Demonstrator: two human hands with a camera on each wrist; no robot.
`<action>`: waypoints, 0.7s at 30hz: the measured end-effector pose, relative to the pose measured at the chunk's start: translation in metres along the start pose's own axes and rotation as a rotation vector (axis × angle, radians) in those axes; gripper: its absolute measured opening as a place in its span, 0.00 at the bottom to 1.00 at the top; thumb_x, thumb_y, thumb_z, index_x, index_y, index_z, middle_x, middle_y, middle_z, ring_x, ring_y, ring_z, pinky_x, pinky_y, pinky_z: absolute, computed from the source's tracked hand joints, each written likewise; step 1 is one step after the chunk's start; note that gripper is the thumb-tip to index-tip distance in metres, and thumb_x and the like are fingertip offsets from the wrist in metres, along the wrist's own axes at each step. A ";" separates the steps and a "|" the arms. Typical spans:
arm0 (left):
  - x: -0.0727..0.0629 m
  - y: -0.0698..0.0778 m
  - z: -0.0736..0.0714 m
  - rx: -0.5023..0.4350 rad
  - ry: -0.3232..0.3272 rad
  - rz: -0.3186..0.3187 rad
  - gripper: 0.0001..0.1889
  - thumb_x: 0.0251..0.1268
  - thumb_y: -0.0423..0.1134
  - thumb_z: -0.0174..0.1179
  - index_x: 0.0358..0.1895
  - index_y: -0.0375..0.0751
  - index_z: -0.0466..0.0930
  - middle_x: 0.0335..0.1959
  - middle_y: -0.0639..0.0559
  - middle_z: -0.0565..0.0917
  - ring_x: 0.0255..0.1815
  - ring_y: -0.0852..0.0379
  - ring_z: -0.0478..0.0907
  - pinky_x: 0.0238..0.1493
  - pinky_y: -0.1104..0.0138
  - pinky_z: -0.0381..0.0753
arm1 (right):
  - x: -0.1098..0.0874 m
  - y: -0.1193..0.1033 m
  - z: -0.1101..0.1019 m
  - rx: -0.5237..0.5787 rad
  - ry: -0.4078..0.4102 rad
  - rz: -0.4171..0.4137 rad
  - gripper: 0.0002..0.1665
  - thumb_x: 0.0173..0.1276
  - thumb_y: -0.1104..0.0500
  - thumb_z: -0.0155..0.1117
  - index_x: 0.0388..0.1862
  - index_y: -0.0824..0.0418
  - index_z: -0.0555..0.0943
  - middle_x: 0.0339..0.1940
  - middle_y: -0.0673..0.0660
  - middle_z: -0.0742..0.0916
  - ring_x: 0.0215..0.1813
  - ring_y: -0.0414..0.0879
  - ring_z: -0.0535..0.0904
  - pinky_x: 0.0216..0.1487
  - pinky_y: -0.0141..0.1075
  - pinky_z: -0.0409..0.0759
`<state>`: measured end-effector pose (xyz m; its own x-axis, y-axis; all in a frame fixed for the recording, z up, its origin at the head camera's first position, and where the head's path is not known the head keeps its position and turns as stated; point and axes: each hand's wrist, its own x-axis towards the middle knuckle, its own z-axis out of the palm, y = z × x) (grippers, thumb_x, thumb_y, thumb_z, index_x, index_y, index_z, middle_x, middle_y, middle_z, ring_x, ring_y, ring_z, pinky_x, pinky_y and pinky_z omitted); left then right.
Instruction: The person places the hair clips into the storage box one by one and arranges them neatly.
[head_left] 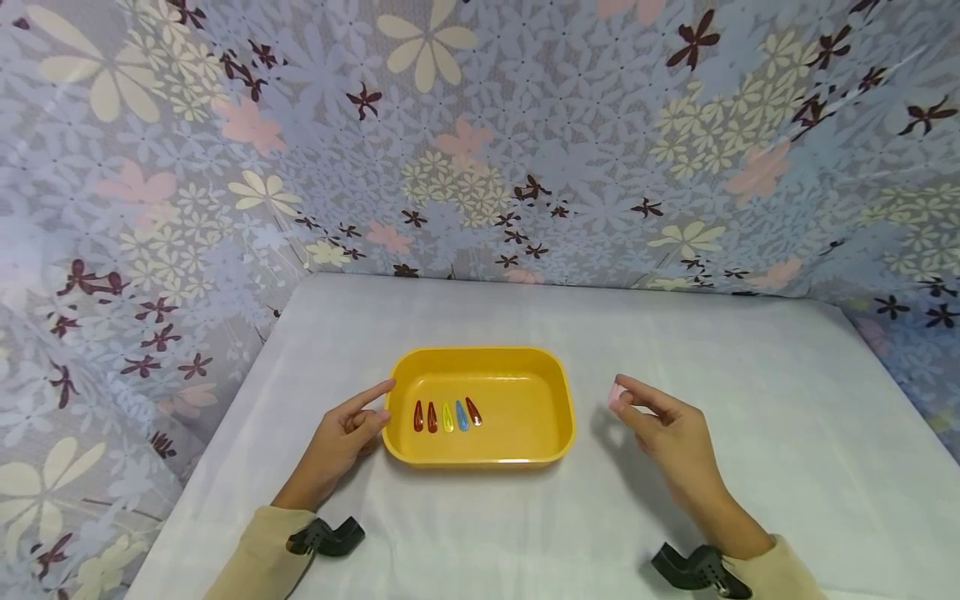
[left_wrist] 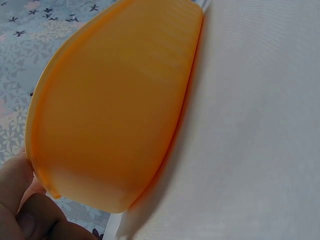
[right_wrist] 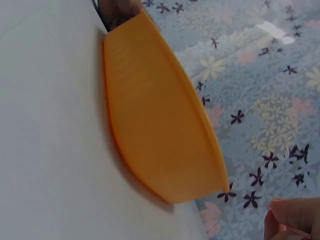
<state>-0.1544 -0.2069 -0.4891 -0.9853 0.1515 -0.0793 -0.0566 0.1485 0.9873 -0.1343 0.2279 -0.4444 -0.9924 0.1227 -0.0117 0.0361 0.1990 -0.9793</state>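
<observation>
A yellow tray (head_left: 525,417) sits on the white cloth. Several snap hair clips lie in a row in its left half: dark red clips (head_left: 432,417), a yellow clip (head_left: 447,417), a blue clip (head_left: 462,416) and another red clip (head_left: 474,411) leaning at the right end. My left hand (head_left: 345,437) touches the tray's left rim with thumb and index fingertips set apart. To the tray's right, my right hand (head_left: 671,437) is raised and pinches a small pale pink item (head_left: 615,395) between thumb and index finger; its kind is mostly hidden.
A white cloth (head_left: 480,533) covers the table. Flower-patterned fabric (head_left: 480,167) hangs behind and at both sides. Black wrist mounts (head_left: 326,537) are strapped over the beige sleeves (head_left: 262,554).
</observation>
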 end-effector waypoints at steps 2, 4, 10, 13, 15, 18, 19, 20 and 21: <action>0.000 0.000 0.000 0.007 0.004 -0.004 0.28 0.73 0.44 0.64 0.74 0.47 0.73 0.23 0.49 0.70 0.25 0.57 0.65 0.29 0.71 0.67 | 0.000 -0.003 0.002 0.000 -0.001 -0.005 0.28 0.67 0.55 0.75 0.65 0.58 0.83 0.43 0.51 0.84 0.20 0.37 0.62 0.19 0.31 0.63; -0.001 0.000 0.001 0.017 0.009 -0.007 0.28 0.73 0.44 0.64 0.73 0.47 0.73 0.23 0.49 0.70 0.25 0.57 0.66 0.30 0.71 0.67 | 0.000 -0.006 0.004 -0.010 -0.006 -0.003 0.28 0.66 0.54 0.76 0.64 0.58 0.83 0.43 0.51 0.84 0.20 0.37 0.63 0.20 0.31 0.64; -0.001 -0.001 0.001 0.017 -0.001 0.008 0.27 0.74 0.44 0.64 0.74 0.46 0.72 0.23 0.50 0.69 0.25 0.57 0.65 0.29 0.71 0.67 | -0.001 -0.018 0.011 -0.016 -0.041 -0.003 0.28 0.66 0.53 0.76 0.64 0.59 0.83 0.43 0.52 0.84 0.21 0.38 0.63 0.21 0.31 0.64; -0.001 -0.001 0.000 0.015 -0.002 0.008 0.27 0.74 0.44 0.64 0.74 0.47 0.72 0.23 0.50 0.69 0.25 0.57 0.65 0.30 0.71 0.67 | 0.000 -0.024 0.015 -0.027 -0.065 -0.004 0.29 0.66 0.52 0.76 0.64 0.59 0.83 0.43 0.53 0.84 0.20 0.38 0.64 0.21 0.32 0.65; 0.000 -0.001 0.000 0.014 -0.001 0.006 0.27 0.74 0.44 0.64 0.74 0.47 0.73 0.23 0.49 0.69 0.25 0.57 0.65 0.30 0.71 0.67 | 0.002 -0.028 0.018 -0.046 -0.082 -0.001 0.29 0.66 0.51 0.76 0.64 0.58 0.83 0.43 0.53 0.84 0.21 0.38 0.65 0.22 0.32 0.66; 0.000 -0.001 0.000 0.013 0.000 0.003 0.28 0.73 0.44 0.64 0.74 0.48 0.73 0.23 0.49 0.70 0.25 0.57 0.66 0.30 0.71 0.67 | 0.005 -0.034 0.024 -0.087 -0.114 0.001 0.28 0.66 0.49 0.76 0.63 0.55 0.84 0.44 0.54 0.85 0.22 0.40 0.68 0.25 0.32 0.68; 0.000 0.000 0.000 0.015 0.000 0.006 0.28 0.73 0.44 0.64 0.74 0.48 0.73 0.23 0.48 0.70 0.25 0.57 0.66 0.30 0.71 0.68 | 0.006 -0.035 0.027 -0.103 -0.127 0.001 0.28 0.66 0.49 0.76 0.63 0.55 0.85 0.44 0.54 0.85 0.23 0.41 0.70 0.27 0.32 0.69; 0.000 0.000 0.000 0.016 -0.002 0.010 0.28 0.74 0.44 0.64 0.74 0.47 0.73 0.23 0.48 0.70 0.25 0.57 0.66 0.29 0.71 0.68 | 0.007 -0.037 0.030 -0.118 -0.142 -0.001 0.27 0.66 0.49 0.76 0.62 0.55 0.85 0.44 0.54 0.85 0.24 0.41 0.71 0.28 0.32 0.70; 0.000 0.000 0.000 0.016 -0.005 0.013 0.28 0.74 0.44 0.64 0.74 0.47 0.72 0.23 0.48 0.70 0.25 0.57 0.66 0.29 0.71 0.68 | 0.008 -0.038 0.032 -0.131 -0.157 -0.003 0.28 0.66 0.48 0.76 0.62 0.55 0.85 0.45 0.54 0.86 0.26 0.43 0.73 0.29 0.32 0.71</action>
<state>-0.1542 -0.2069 -0.4891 -0.9851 0.1582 -0.0667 -0.0408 0.1617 0.9860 -0.1473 0.1900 -0.4138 -0.9983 -0.0293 -0.0502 0.0379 0.3253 -0.9448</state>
